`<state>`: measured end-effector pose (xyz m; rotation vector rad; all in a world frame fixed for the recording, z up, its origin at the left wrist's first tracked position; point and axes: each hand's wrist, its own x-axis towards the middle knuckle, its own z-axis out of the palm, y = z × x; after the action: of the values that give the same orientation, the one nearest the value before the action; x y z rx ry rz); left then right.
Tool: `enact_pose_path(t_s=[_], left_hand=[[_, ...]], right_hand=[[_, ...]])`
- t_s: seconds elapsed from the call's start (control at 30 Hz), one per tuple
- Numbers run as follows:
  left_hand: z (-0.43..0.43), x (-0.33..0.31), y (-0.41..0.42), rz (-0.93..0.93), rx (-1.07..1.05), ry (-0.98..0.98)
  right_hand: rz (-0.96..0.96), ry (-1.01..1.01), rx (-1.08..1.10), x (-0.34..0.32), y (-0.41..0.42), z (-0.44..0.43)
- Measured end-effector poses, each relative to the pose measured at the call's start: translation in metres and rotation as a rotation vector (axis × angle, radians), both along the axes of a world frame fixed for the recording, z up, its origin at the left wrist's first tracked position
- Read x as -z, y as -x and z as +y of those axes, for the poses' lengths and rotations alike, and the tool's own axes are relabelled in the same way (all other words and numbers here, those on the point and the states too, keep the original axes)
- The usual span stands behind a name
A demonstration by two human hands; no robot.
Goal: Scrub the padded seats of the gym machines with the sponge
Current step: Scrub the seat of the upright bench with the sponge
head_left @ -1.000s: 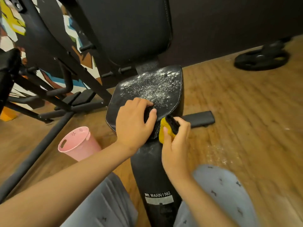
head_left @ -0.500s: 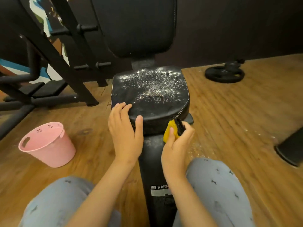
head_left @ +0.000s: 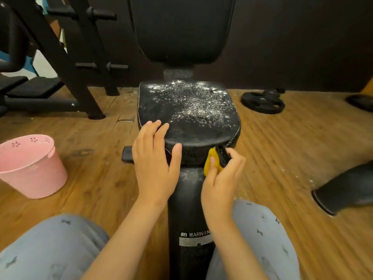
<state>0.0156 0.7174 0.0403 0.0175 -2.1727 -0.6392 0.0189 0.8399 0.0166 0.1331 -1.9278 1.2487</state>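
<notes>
Presently: black padded vinyl seat (head_left: 193,138), suds (head_left: 191,102) glinting on top; left hand (head_left: 153,160) lies flat, fingers straight, over its near-left edge, likely steadying it, while right hand (head_left: 222,178) pinches yellow sponge with dark scouring face (head_left: 214,160) against its near-right rim, apparently scrubbing that edge.

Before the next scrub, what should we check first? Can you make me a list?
1. Sponge firmly in the right hand's grip: ok, thumb and fingers pinch it.
2. Sponge against the seat: ok, it looks pressed to the front right corner.
3. Left hand steadying the seat: ok, it rests flat on the front left edge.
4. Foam ready to scrub with: ok, white suds cover the back half of the top.
5. Seat top already scrubbed clean: not ok, the suds sit unspread.
6. Water in the pink bucket: cannot tell from this angle.
</notes>
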Motion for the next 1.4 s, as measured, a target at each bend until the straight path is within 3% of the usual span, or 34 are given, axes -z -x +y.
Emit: enact_pose_path(t_s=[0.17, 0.37, 0.6, 0.8, 0.87, 0.97, 1.13, 1.23, 1.4], left_hand=[[0.001, 0.0, -0.001, -0.009, -0.002, -0.012], [0.002, -0.003, -0.004, -0.019, 0.025, -0.059], [-0.012, -0.01, -0.009, -0.032, 0.156, -0.166], [-0.006, -0.021, -0.031, 0.032, 0.171, -0.363], [0.006, -0.023, -0.048, 0.056, 0.171, -0.484], [0.03, -0.023, -0.07, -0.071, 0.35, -0.688], [0.04, -0.018, -0.08, -0.167, 0.382, -0.751], [0.035, -0.021, -0.078, -0.224, 0.419, -0.804], [0.025, -0.024, -0.069, -0.157, 0.399, -0.868]], right_hand=[[0.068, 0.046, 0.022, -0.024, 0.017, 0.009], [0.033, -0.131, -0.085, 0.01, -0.008, -0.004], [0.02, -0.013, -0.11, -0.011, -0.008, -0.003], [-0.075, -0.097, -0.238, -0.011, -0.019, 0.011], [-0.107, -0.036, -0.249, -0.022, -0.022, 0.015], [-0.18, 0.088, -0.278, -0.031, -0.028, 0.011], [-0.25, 0.086, -0.483, -0.031, -0.045, 0.01], [-0.164, 0.029, -0.583, -0.028, -0.058, 0.011], [-0.178, 0.072, -0.824, -0.036, -0.048, 0.029]])
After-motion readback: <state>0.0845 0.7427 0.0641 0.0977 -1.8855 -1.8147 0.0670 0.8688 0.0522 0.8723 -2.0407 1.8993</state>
